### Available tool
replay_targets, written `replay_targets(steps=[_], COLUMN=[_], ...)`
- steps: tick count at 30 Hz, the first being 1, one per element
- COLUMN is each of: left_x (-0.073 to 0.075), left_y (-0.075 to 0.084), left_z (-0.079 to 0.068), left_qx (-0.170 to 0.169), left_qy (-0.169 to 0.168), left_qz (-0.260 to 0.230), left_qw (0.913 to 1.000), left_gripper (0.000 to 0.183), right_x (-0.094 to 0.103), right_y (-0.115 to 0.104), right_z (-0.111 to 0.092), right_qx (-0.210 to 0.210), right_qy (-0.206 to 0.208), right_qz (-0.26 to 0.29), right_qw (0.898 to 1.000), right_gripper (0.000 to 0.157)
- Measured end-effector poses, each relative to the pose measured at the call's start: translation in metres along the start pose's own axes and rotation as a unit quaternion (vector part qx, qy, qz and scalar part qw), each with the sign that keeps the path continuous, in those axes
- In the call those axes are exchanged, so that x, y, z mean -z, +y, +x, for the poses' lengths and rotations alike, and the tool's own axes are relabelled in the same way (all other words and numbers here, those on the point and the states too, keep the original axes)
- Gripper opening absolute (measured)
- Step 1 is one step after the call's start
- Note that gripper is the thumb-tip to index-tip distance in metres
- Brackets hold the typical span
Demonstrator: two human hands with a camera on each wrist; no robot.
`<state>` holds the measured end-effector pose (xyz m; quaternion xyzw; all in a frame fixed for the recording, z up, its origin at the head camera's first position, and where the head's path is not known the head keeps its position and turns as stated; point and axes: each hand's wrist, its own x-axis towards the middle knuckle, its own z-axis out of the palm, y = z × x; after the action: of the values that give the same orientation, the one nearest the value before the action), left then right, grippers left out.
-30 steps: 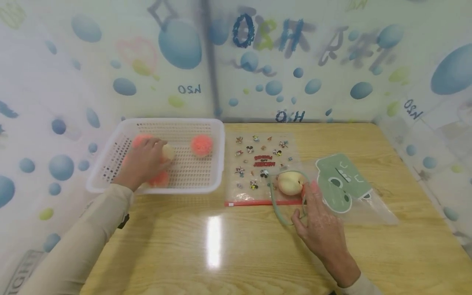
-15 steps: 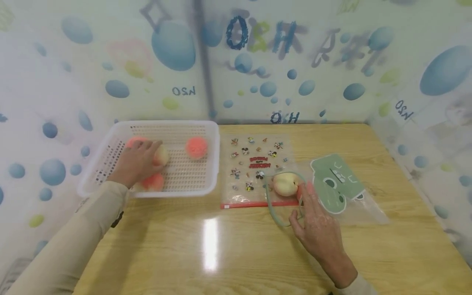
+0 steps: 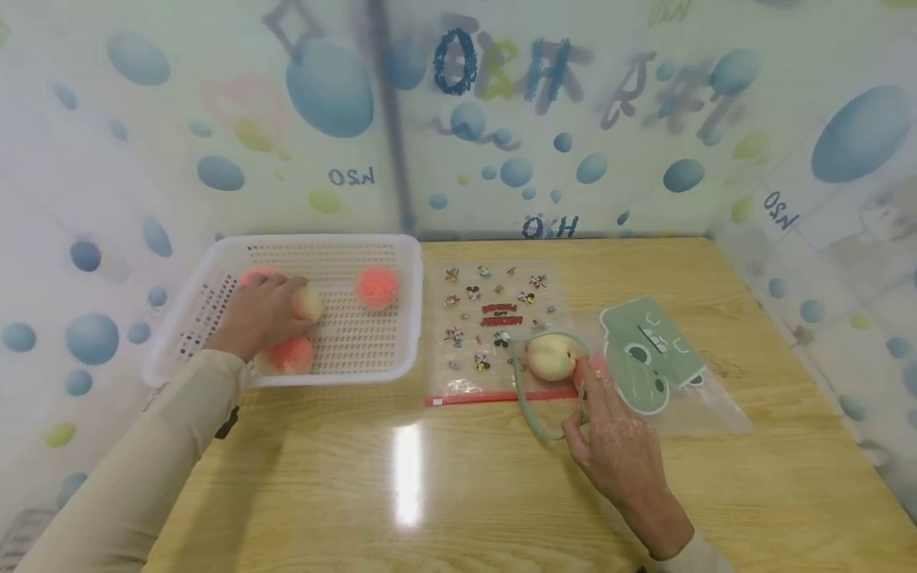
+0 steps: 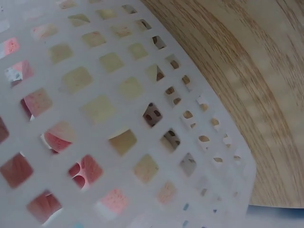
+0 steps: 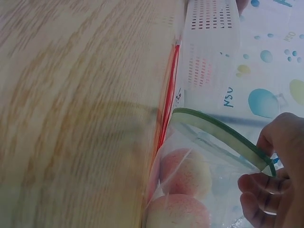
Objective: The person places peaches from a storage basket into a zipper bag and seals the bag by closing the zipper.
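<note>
In the head view, my left hand (image 3: 259, 314) reaches into a white plastic basket (image 3: 414, 334) and its fingers curl over a pale peach (image 3: 311, 304); the palm side is hidden. Pink-red peaches lie beside it, one peach (image 3: 292, 355) nearer the front rim. My right hand (image 3: 619, 442) pinches the green-edged mouth of a clear zip bag (image 3: 528, 414) with a green cartoon print. The right wrist view shows thumb and fingers on the green zip strip (image 5: 223, 132), which gapes. Two peaches sit inside that bag, including a blushed peach (image 5: 185, 173).
Under the green-edged bag lies a flat clear bag (image 3: 494, 306) with small cartoon prints and a red zip. Another peach (image 3: 376, 287) sits alone on the basket's right side. The wooden table (image 3: 344, 477) meets a bubble-patterned wall (image 3: 480, 175) behind.
The view has shifted slightly, so everything sits a little further left. The left hand has settled on the pale peach in the basket. The right hand keeps its hold on the bag.
</note>
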<state>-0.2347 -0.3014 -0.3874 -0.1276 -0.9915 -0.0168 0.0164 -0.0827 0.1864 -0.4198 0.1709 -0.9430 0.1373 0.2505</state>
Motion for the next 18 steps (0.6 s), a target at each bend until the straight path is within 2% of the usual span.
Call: replay_targets(steps=[10,18], left_x=[0.0018,0.0032], left_y=[0.0005,0.0023], left_z=[-0.0013,-0.0013], left_qx=[0.019,0.011], left_qy=[-0.001,0.018], left_qz=[-0.016,-0.030], left_qw=[0.9997,0.9993], left_gripper=[0.068,0.068], right_x=[0.0011,0.0016], right_y=[0.0002,-0.0015], right_z=[0.0003,-0.0012], right_qx=[0.010,0.009], right_qy=[0.007,0.000], right_qz=[0.008,0.004], right_qw=[1.000,1.000], right_gripper=[0.071,0.073])
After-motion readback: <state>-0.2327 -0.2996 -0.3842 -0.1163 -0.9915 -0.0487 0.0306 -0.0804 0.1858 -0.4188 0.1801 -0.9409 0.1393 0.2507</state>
